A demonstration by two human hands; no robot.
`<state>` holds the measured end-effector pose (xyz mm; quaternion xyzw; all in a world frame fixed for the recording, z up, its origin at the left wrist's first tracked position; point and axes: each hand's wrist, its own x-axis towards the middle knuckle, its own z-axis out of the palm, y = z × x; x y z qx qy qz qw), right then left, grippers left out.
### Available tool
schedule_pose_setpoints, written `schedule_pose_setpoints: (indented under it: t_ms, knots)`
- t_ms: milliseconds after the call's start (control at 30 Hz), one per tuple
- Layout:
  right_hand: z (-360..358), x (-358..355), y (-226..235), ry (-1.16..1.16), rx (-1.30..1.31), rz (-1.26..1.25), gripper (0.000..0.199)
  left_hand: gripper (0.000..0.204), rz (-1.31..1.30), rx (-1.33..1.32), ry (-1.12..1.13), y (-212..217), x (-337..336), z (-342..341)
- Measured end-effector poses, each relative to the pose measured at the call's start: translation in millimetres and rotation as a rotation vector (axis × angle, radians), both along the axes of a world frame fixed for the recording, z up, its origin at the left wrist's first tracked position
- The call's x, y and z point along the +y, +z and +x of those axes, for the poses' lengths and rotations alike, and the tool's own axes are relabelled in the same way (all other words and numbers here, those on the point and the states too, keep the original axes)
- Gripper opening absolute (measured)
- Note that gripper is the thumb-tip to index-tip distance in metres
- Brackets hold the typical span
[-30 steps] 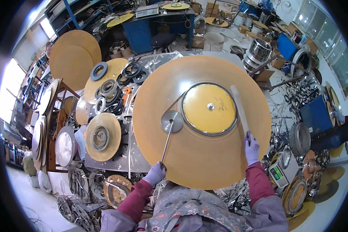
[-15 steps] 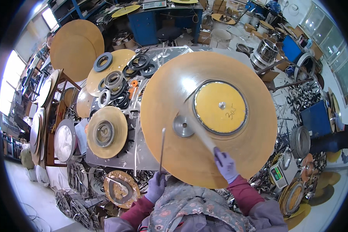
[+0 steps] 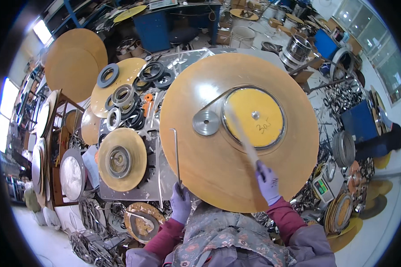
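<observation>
My left hand (image 3: 181,205), gloved in pale purple, is closed on a thin metal rod (image 3: 177,153) with a bent tip, held upright at the near left edge of a large tan disc (image 3: 196,178). A long pale stick (image 3: 248,147), smeared by motion, is gripped in my gloved right hand (image 3: 267,183). It reaches over a yellow round plate (image 3: 249,102) on the tan disc. A metal ring (image 3: 282,129) encircles the yellow plate. To its left lies a small grey metal disc (image 3: 198,123) with a centre hole. From there a thin strip (image 3: 216,99) runs to the ring.
Left on the table are a smaller tan disc (image 3: 138,167), grey and black rings (image 3: 108,74) and orange pieces (image 3: 148,97). Metal scraps and a scale (image 3: 323,188) lie at the right. Another person's dark sleeve (image 3: 378,142) shows at the far right.
The view has shifted slightly. My right hand and the stick have moved forward over the yellow plate. The small grey disc sits farther from me, and the rod in my left hand has moved left.
</observation>
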<state>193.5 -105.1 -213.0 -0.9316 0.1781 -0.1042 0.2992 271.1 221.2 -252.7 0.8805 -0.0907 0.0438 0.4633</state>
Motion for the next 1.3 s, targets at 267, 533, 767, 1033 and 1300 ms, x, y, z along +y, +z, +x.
schedule_pose_setpoints:
  t_ms: [267, 533, 767, 1033, 1300]
  knots:
    - [-66, -92, -29, -0.442, 0.008, -0.179, 0.041, 0.056, 0.172, 0.167, -0.008, 12, -47, 21]
    - [-172, -196, -39, -0.617, -0.041, -0.163, 0.031, 0.049, 0.593, -0.116, -0.028, 63, -97, 43]
    - [-315, -399, -156, -1.153, 0.077, -0.087, 0.030, 0.045, 0.318, -0.013, -0.223, 94, -277, -30]
    - [-409, -550, -231, -1.182, 0.189, -0.086, 0.026, 0.031, 0.247, 0.315, -1.123, 66, -618, -159]
    - [-407, -669, -265, -1.293, 0.339, -0.099, 0.050, 0.016, 0.317, -0.013, -1.425, -110, -816, -238]
